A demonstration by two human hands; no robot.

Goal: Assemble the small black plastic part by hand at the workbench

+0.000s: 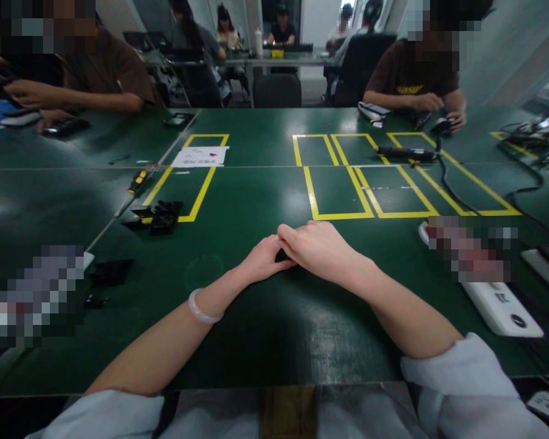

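Both hands meet over the green table (256,323), in front of the yellow tape outlines. My left hand (266,257) has its fingers closed against the other hand, and a pale bracelet (203,306) circles that wrist. Curled over the left fingertips is my right hand (318,247), its thumb side toward the left hand. Whether anything small lies between them is hidden. Nearest on the left are black parts (165,216); on the right lies a long white device (498,305).
A yellow-black tool (138,182) and a white paper (200,157) lie at the left. At the right are a black rod-shaped tool (407,153) and tangled cables (535,146). Two people sit across the table, handling objects; others sit farther back.
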